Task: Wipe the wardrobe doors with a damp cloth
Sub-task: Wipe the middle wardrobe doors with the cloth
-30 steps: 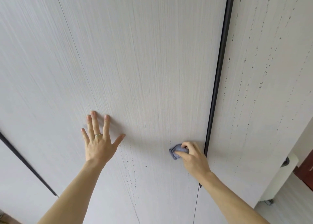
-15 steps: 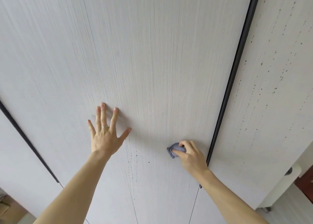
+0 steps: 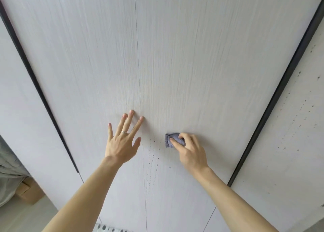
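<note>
Pale wood-grain wardrobe doors (image 3: 175, 56) fill the view, split by a thin seam and framed by dark vertical strips. My left hand (image 3: 122, 140) lies flat on the door with fingers spread, a ring on one finger. My right hand (image 3: 191, 151) grips a small bunched grey-blue cloth (image 3: 172, 140) and presses it against the door just right of the seam. Dark specks (image 3: 152, 154) run down the door between and below my two hands.
The door at the right (image 3: 289, 135) carries many dark specks beyond the black strip (image 3: 273, 100). Another black strip (image 3: 40, 91) runs down the left. At the lower left are grey fabric (image 3: 8, 170) and a wooden piece (image 3: 28, 191).
The view has swung left, so both hands sit further right in the picture. My right hand with the cloth has moved left along the door, away from the black strip toward the seam.
</note>
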